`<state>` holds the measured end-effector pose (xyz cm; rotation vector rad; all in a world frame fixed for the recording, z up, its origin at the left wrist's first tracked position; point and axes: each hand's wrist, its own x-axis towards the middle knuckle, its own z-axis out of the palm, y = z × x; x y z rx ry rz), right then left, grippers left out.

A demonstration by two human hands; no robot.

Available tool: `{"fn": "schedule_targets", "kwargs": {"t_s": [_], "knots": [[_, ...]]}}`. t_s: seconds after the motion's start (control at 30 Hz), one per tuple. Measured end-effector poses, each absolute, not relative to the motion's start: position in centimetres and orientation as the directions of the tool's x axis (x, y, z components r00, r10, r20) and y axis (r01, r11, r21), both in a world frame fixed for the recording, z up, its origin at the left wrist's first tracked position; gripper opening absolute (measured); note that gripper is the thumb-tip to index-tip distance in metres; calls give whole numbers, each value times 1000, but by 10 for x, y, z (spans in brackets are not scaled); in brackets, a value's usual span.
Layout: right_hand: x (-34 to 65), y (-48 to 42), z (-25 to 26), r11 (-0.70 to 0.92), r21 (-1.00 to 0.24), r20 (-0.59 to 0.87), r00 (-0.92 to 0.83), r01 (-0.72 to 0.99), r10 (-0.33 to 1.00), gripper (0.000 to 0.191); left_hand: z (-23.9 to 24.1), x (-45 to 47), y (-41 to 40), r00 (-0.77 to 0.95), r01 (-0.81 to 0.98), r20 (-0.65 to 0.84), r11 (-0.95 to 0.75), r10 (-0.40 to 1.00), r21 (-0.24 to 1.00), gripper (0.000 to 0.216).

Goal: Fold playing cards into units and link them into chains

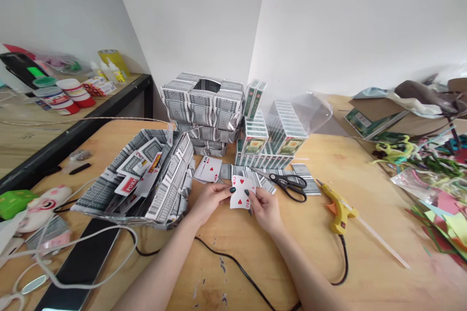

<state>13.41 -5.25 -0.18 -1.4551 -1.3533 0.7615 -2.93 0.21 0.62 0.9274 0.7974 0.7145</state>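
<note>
Between my two hands is a playing card (240,201), the two of hearts, held face up over the table. My left hand (215,199) pinches its left edge. On the other side, my right hand (265,206) grips the right edge between thumb and fingers. Just beyond lie face-up cards (208,169) and a row of face-down cards (305,178). Black-handled scissors (288,184) rest on that row. Left of my hands sits an open box made of folded cards (168,197), with loose cards (140,167) inside.
A yellow glue gun (339,209) with a clear glue stick lies at right, its black cable (237,263) crossing the table's front. Behind stand a stacked card-made structure (204,102) and boxed card decks (288,129). A black phone (78,262) and white cable are at left; coloured scraps (445,214) far right.
</note>
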Motion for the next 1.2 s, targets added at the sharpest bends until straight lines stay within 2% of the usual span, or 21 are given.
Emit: {"fn": "schedule_targets", "kwargs": {"t_s": [0.33, 0.5, 0.93, 1.07, 1.2], "knots": [[133, -53, 1, 31, -973, 72, 174, 227, 982, 44, 6, -25, -1, 385, -123, -272, 341, 882, 932, 22], [132, -52, 0, -24, -994, -9, 143, 106, 990, 39, 8, -23, -2, 318, -52, -250, 280, 914, 958, 23], [128, -49, -1, -101, -987, -109, 57, -126, 992, 33, 5, -17, -7, 170, -30, -208, 216, 963, 976, 28], [125, -50, -1, -114, -984, -118, 22, -136, 993, 33, 8, -16, -11, 119, 106, -84, 72, 989, 992, 29], [123, -50, -1, -120, -985, -120, -8, -122, 993, 33, 12, -15, -16, 69, 306, 94, -110, 993, 946, 28]]}}
